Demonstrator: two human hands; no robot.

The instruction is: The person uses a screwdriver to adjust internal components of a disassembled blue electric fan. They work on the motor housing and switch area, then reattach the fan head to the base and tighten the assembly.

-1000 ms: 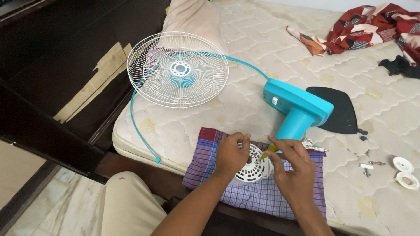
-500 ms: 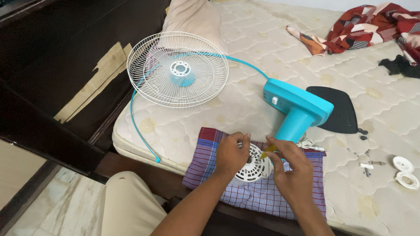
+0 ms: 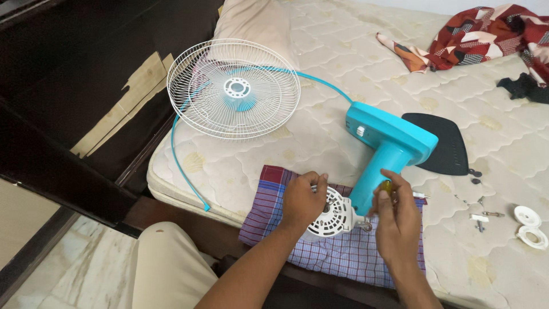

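Note:
A turquoise fan body lies on the mattress with its white vented motor housing resting on a checked purple cloth. My left hand grips the left side of the motor housing. My right hand is closed round a screwdriver with a yellow handle, held against the neck of the fan just right of the housing. The screwdriver's tip is hidden behind my hand.
A white wire fan guard with a turquoise rim ring lies at the mattress's left. A black panel, loose screws and two white round caps sit at the right. Patterned red cloth lies at the back. My knee is at the bed edge.

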